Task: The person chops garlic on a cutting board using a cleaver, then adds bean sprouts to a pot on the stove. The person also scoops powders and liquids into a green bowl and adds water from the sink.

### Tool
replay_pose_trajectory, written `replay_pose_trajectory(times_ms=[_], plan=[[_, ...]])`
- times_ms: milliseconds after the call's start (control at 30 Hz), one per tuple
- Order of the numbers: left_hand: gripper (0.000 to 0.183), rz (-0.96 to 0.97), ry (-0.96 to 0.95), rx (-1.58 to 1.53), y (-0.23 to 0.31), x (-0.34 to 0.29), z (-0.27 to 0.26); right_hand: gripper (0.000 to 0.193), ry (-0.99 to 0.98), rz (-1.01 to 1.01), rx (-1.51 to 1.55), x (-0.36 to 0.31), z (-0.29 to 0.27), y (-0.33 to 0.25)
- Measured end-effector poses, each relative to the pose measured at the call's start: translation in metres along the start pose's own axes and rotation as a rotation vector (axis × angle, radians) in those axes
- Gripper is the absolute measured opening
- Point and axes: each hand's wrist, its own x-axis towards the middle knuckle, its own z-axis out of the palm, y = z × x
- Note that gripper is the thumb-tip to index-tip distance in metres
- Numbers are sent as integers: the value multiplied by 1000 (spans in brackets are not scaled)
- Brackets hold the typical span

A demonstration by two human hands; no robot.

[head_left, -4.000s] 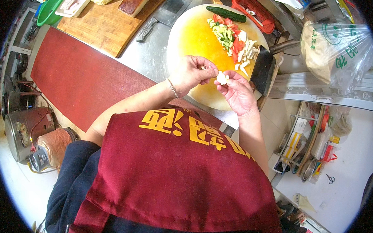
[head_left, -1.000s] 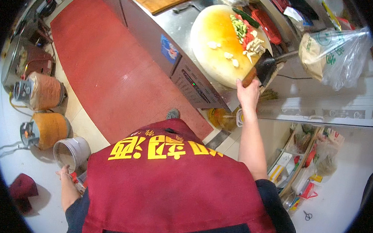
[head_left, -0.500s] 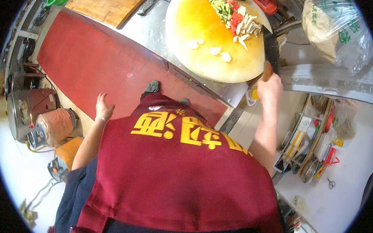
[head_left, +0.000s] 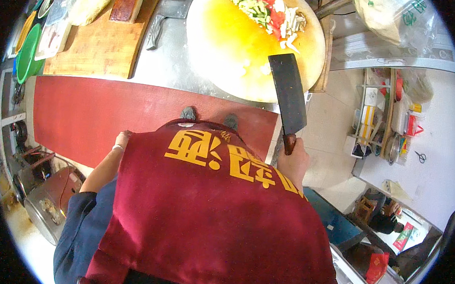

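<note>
My right hand is closed round the wooden handle of a dark-bladed cleaver. Its broad blade points away from me, over the near right edge of a round cutting board. Chopped green pieces, red pieces and pale strips lie at the board's far side. Small white bits sit near the blade, washed out by glare. My left hand is closed at the left edge of my maroon apron, seeming to pinch the cloth; its fingertips are partly hidden.
Left of the round board, a second cleaver lies on the metal counter. A wooden board holds a brown slab. Beyond it are a green basket and bagged pale shreds. A red mat covers the floor.
My right hand has drawn the cleaver back from the board's right side, nearer my body. My left hand, open before, has come to the apron's edge. The view has turned.
</note>
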Motion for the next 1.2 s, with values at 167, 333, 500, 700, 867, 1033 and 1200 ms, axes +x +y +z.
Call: replay_pose_trajectory(times_ms=[167, 333, 500, 700, 867, 1033, 1200], plan=[[42, -177, -180, -839, -45, 57, 11, 17, 189, 30, 232, 0, -2, -22], [35, 35, -10, -493, -30, 51, 50, 30, -198, 98, -156, 19, 42, -12], [36, 51, -15, -349, -28, 56, 62, 33, -209, -56, -112, 24, 28, -2], [38, 17, -13, -436, -18, 51, 92, 18, -254, -131, 142, 25, -28, -6], [39, 59, -26, -364, -4, 63, 89, 19, -451, 96, 505, 24, -52, 7], [40, 247, -21, -10, -29, 78, 122, 18, -133, -228, 50, 15, -29, -1], [38, 194, -51, -354, -15, 72, 131, 24, -177, -204, -183, 7, -13, -13]])
